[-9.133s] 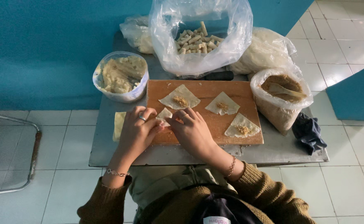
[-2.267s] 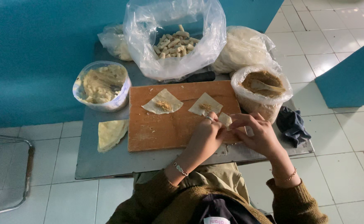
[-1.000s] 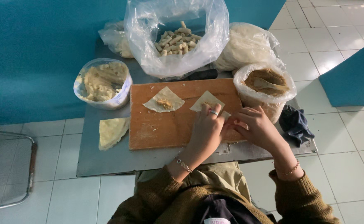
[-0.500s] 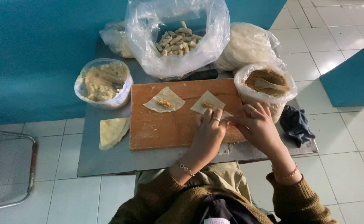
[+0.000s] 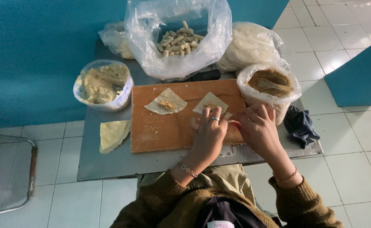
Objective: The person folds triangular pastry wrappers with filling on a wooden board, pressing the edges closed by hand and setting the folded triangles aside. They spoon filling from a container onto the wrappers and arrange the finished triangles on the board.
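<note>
My left hand [image 5: 208,133] and my right hand [image 5: 257,128] lie close together over the right end of a wooden cutting board [image 5: 164,133]. Their fingers pinch a small pale rolled wrapper [image 5: 227,116], mostly hidden under them. Two flat square wrappers with a dab of brown filling lie on the board: one at the left [image 5: 166,101], one just beyond my left fingers [image 5: 209,102]. A tub of brown filling with a spoon [image 5: 269,82] stands right behind my right hand.
A grey metal table [image 5: 109,162] carries a tub of pale mash [image 5: 103,84], a stack of wrappers [image 5: 113,135], an open clear bag of finished rolls [image 5: 177,38], more bags [image 5: 251,44] and a dark cloth [image 5: 300,125]. Blue wall behind, tiled floor around.
Over the last second both hands have stayed at the board's right end, fingers working the wrapper into a tighter roll. Nine seconds ago they worked at the board's left end with three wrappers laid out.
</note>
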